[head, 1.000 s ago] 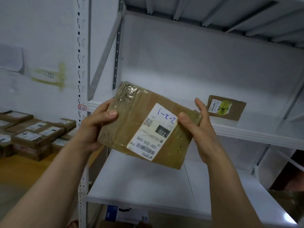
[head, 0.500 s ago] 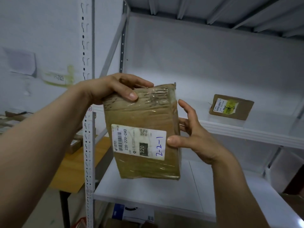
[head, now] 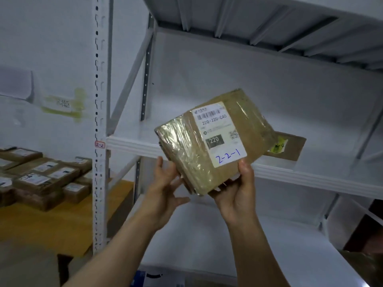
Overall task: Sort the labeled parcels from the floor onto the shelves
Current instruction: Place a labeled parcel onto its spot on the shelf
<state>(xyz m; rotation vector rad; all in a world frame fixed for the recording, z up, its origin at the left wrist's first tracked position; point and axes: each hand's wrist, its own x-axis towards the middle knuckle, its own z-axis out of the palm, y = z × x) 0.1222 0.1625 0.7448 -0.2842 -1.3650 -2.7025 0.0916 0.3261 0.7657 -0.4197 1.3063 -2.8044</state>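
Observation:
A brown taped parcel [head: 223, 141] with a white label hand-marked 2-2-1 is raised in front of the white middle shelf [head: 132, 147]. My right hand [head: 238, 193] grips its lower near edge, thumb on the label side and fingers beneath. My left hand [head: 165, 189] is at the parcel's lower left corner with fingers spread and straight, touching its underside. A red tag reading 2-2 [head: 99, 144] sits on the shelf post at that shelf's height.
Another brown parcel with a yellow-marked label [head: 288, 147] lies on the same shelf, partly behind the held one. A lower white shelf [head: 207, 235] is beneath. Several labeled parcels [head: 41, 179] lie on a wooden surface at left.
The parcel has been turned and lifted right, up to the middle shelf's edge. My left hand left the parcel's top and now sits under its lower left corner; my right hand moved to its bottom edge.

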